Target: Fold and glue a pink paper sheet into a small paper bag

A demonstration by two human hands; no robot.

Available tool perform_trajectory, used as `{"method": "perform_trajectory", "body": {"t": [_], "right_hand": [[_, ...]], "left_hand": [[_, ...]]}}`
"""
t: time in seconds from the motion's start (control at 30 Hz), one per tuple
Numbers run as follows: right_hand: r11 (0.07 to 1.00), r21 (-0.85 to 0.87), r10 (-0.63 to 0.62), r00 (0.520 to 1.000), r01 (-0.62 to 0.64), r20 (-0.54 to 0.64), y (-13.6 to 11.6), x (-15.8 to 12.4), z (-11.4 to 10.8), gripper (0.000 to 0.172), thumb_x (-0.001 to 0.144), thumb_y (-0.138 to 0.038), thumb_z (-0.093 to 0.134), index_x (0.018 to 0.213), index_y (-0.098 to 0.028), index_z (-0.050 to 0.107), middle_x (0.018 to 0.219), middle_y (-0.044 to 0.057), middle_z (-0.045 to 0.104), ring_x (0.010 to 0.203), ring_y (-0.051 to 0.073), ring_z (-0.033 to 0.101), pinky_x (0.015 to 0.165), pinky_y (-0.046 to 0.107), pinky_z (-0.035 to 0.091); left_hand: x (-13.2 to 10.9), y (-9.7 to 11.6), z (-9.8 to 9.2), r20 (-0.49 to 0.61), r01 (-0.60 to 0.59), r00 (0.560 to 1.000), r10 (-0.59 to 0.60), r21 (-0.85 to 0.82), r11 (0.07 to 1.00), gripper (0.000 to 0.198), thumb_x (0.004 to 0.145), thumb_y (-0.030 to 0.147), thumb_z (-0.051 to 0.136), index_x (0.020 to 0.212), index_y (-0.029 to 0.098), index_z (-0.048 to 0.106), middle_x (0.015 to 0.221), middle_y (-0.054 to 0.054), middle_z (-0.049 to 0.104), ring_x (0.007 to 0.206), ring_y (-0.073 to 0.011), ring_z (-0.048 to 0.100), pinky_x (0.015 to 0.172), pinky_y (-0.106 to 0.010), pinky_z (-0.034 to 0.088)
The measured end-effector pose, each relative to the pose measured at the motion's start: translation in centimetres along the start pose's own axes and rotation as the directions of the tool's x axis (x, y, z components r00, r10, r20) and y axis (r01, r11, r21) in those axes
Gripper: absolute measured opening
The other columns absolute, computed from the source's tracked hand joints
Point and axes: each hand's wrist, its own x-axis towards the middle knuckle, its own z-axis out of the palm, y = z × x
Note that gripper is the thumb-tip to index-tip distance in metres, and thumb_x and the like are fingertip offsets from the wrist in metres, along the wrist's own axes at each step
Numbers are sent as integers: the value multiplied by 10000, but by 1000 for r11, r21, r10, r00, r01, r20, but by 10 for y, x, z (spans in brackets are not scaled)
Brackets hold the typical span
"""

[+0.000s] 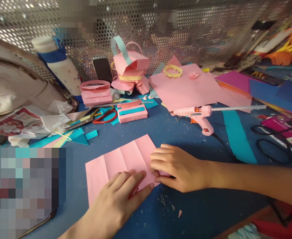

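A pink sheet of paper (116, 157) with several parallel creases lies at a slant on the blue table. My left hand (121, 196) rests over its lower part, fingers stretched out and thumb pointing toward the right edge. At that right edge, the curled fingers and thumb of my right hand (173, 167) pinch the paper; its corner there is partly hidden. Beyond the sheet sits a small pink paper box (133, 114) with a blue strip. A pink glue gun (203, 116) with a clear glue stick lies behind my right hand.
Red-handled scissors (106, 117) lie among blue paper scraps on the left. Pink paper bags (131, 64), a bottle (61, 66) and a phone (102, 69) stand against the perforated metal panel (198, 36). A black cord (222, 146) and purple power strip (285, 131) are on the right.
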Motion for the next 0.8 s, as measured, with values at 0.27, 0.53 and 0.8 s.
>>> {"method": "perform_trajectory", "body": {"t": [0.27, 0.53, 0.8], "right_hand": [[1000, -15, -27, 999, 27, -30, -1, -2, 0, 119, 889, -277, 603, 877, -183, 532, 868, 6, 589, 771, 159, 473, 729, 309, 316], [992, -96, -90, 995, 87, -29, -4, -5, -4, 116, 921, -220, 465, 864, -164, 550, 840, 52, 608, 736, 174, 503, 698, 302, 366], [996, -27, -83, 995, 81, -62, -9, -7, -3, 209, 899, -207, 479, 700, -185, 539, 639, 2, 557, 609, 139, 490, 633, 279, 345]], "left_hand": [[9, 2, -9, 101, -29, 995, 16, 125, 992, 444, 975, 109, 342, 1376, 182, 517, 1229, -121, 576, 989, -247, 518, 791, -373, 492], [15, 22, -13, 6, -60, 998, 62, 354, 933, 317, 923, 123, 488, 1210, 50, 603, 1102, -121, 635, 949, -253, 557, 826, -404, 450], [24, 39, -15, 43, -9, 999, -12, 461, 887, 183, 871, 57, 456, 893, 105, 631, 844, -79, 608, 720, -203, 560, 683, -356, 460]]}}
